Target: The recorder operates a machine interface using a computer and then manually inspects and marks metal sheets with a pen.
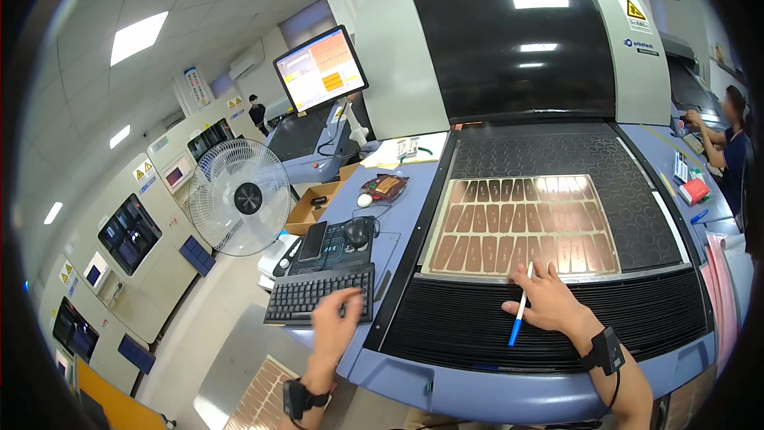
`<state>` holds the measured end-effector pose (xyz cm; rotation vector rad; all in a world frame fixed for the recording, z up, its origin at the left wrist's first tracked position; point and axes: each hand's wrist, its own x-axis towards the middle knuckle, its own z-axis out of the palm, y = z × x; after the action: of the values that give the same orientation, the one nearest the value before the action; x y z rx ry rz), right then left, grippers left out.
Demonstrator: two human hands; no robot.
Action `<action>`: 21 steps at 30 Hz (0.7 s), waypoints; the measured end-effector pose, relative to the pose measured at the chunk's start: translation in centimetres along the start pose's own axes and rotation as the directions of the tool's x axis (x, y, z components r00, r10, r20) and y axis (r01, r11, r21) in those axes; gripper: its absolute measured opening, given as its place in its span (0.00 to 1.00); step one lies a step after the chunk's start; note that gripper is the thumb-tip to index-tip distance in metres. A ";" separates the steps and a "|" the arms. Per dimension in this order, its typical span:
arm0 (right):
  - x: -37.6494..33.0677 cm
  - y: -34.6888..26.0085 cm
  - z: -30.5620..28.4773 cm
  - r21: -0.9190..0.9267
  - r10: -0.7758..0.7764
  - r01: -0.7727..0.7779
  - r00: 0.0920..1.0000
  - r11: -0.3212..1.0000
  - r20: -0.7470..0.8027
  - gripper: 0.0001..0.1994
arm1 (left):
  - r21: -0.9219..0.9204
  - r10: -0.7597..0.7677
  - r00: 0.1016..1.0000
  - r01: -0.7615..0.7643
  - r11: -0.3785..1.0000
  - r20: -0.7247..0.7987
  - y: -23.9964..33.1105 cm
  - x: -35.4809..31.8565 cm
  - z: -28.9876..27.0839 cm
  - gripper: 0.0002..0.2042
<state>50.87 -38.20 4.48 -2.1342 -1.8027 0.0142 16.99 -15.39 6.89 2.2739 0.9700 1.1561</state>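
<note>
My right hand [549,301] holds a white marker pen [520,312] with a blue end, pinned between its fingers and pointing down toward me. Its fingertips touch the near edge of a flat sheet [517,227] bearing rows of copper-brown, elongated pieces on a pale backing. That sheet lies on the dark bed [509,151] of a large machine, just beyond black ribbed bellows [477,318]. My left hand [333,322], slightly smeared, hovers by the near right part of a black keyboard [314,291]. Its thumb and forefinger are apart, and nothing shows in it.
Left of the bed are a mouse [360,230], a phone [313,240] and a dark red packet [385,186]. A monitor [321,68] and a standing fan [239,197] rise beyond. Another sheet [263,398] lies low at left. At far right sits another person [728,139].
</note>
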 end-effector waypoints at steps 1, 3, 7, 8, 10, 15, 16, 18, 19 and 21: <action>-0.2 0.2 -0.2 -0.012 0.000 -0.001 1.000 1.000 -0.011 0.31 | -0.135 0.005 0.990 0.014 0.991 0.141 1.5 0.6 2.1 0.14; -1.3 -0.4 -1.4 0.356 0.153 -0.110 0.984 0.928 -0.095 0.29 | -0.381 0.159 0.925 -0.017 0.924 0.346 5.4 1.3 6.4 0.15; -1.4 -3.2 -1.9 0.514 0.261 -0.045 0.897 0.856 -0.356 0.25 | -0.464 -0.011 0.856 0.290 0.837 0.517 9.5 1.3 11.9 0.21; -1.1 -3.3 -1.5 0.555 0.229 0.030 0.891 0.831 -0.392 0.24 | -0.494 0.001 0.831 0.329 0.805 0.556 10.9 1.6 12.5 0.22; -0.3 -4.0 -0.9 0.607 0.200 0.084 0.901 0.790 -0.385 0.22 | -0.522 0.062 0.783 0.350 0.778 0.618 10.0 2.4 13.5 0.22; -1.0 -1.8 0.3 0.526 0.108 0.169 0.883 0.834 -0.456 0.24 | -0.529 0.058 0.900 0.201 0.825 0.433 11.6 0.7 13.6 0.12; -1.6 -1.8 -0.8 0.560 0.122 0.124 0.917 0.819 -0.381 0.23 | -0.521 0.070 0.904 0.179 0.834 0.423 10.9 1.2 13.5 0.13; -1.7 -2.1 -1.1 0.596 0.144 0.068 0.942 0.800 -0.302 0.23 | -0.545 0.039 0.920 0.198 0.815 0.391 8.8 1.3 13.6 0.15; -1.7 -2.1 -0.6 0.603 0.136 0.094 0.936 0.792 -0.325 0.23 | -0.548 0.041 0.917 0.201 0.812 0.397 8.7 1.0 14.0 0.15; -1.8 -2.9 -0.8 0.660 0.127 0.125 0.939 0.741 -0.320 0.23 | -0.558 0.110 0.893 0.172 0.812 0.436 8.9 0.2 14.1 0.15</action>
<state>47.94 -39.72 5.66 -1.4940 -1.3069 0.2414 32.18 -21.88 4.45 1.8661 0.3844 0.7121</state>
